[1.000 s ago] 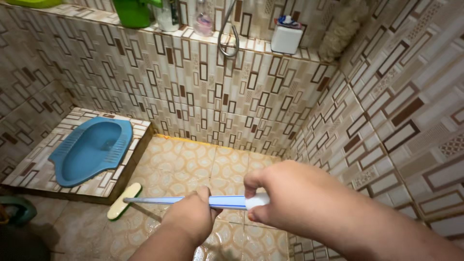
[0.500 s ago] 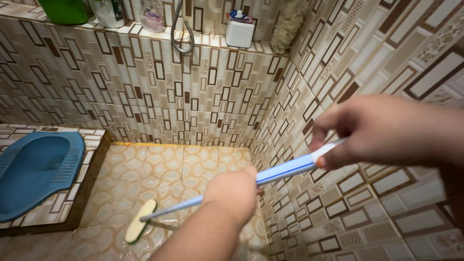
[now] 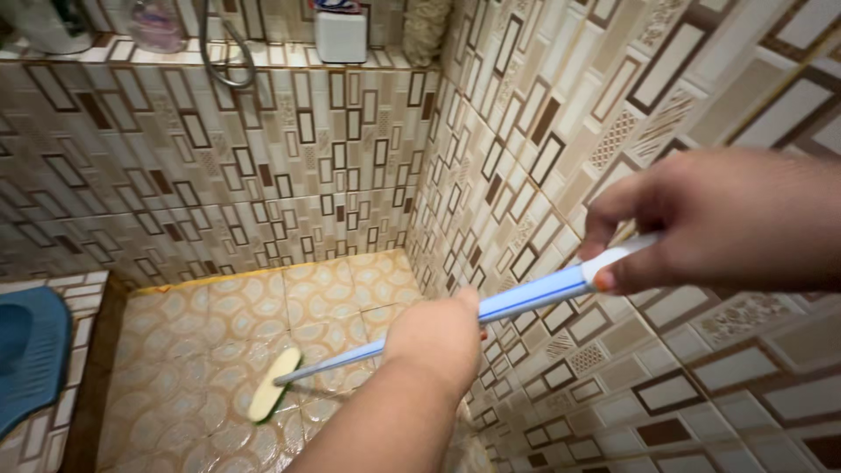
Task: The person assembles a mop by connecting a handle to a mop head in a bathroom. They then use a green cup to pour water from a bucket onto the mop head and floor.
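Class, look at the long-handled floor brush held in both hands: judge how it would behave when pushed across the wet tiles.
The brush handle looks stiff: it runs straight between the right hand and left hand. It seems light, being slim. The brush head may slide easily, since the floor tiles glisten wet.

two hands (image 3: 438, 337), one floor brush (image 3: 273, 396)

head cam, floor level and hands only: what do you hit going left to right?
Blue squat toilet → brush head on the wet floor → left hand on the blue handle → right hand at the handle's white end.
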